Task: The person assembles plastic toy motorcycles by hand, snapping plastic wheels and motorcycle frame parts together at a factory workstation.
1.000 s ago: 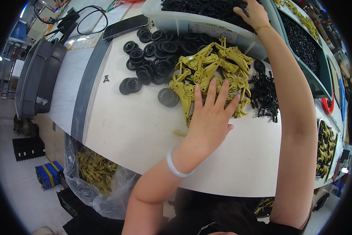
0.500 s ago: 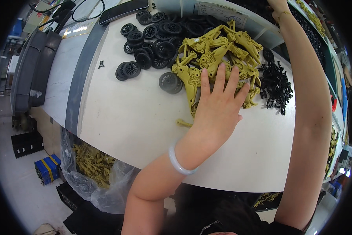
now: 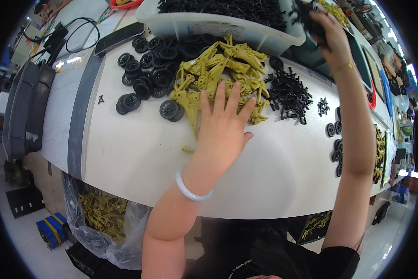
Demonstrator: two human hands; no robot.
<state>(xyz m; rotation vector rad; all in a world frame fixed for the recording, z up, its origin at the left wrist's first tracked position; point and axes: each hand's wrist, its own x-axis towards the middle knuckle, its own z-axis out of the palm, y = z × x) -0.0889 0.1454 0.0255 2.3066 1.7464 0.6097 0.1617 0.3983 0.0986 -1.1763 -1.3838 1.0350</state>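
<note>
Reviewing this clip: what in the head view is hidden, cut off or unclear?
- Right hand: its grip closes on dark pieces, kind unclear.
- Yellow-green parts: left hand covers the near ones.
- White bin: far side cut by the top edge.
- Clear bag below the table: partly hidden by its edge.

Head view, steeply down, close.

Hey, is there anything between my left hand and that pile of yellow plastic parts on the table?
No, nothing visible is in the way. Your left hand lies flat on the near edge of the yellow plastic parts, fingers spread on them. The black wheels sit off to the left, the black connector pieces to the right.
</note>
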